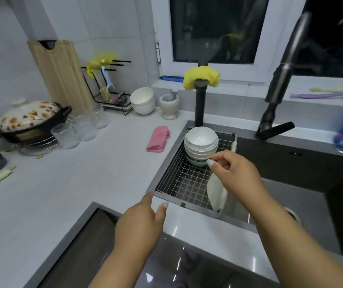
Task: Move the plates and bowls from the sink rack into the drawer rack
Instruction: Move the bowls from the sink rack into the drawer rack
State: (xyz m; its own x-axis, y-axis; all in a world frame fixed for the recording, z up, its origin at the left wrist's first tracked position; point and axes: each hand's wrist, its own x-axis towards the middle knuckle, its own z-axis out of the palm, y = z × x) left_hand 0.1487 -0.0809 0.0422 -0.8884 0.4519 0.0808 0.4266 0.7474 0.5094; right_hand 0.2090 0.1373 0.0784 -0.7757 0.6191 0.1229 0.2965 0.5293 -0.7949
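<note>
A stack of several white bowls (201, 142) on a pale green one stands at the far end of the wire sink rack (185, 183). A white plate (216, 194) stands on edge at the rack's right side, partly hidden by my wrist. My right hand (235, 171) hovers over the rack just right of the bowl stack, fingers loosely curled, holding nothing that I can see. My left hand (143, 221) reaches out with straight fingers near the rack's front left corner, holding nothing. The drawer rack is out of view.
A dark faucet (280, 84) rises behind the sink (291, 163). A yellow cloth (201, 76) hangs on a black post behind the bowls. On the counter lie a pink cloth (158, 138), glasses (79, 129), a flowered pot (27, 119), white bowls (142, 100) and a mortar (169, 106). A dark cooktop (125, 256) lies below.
</note>
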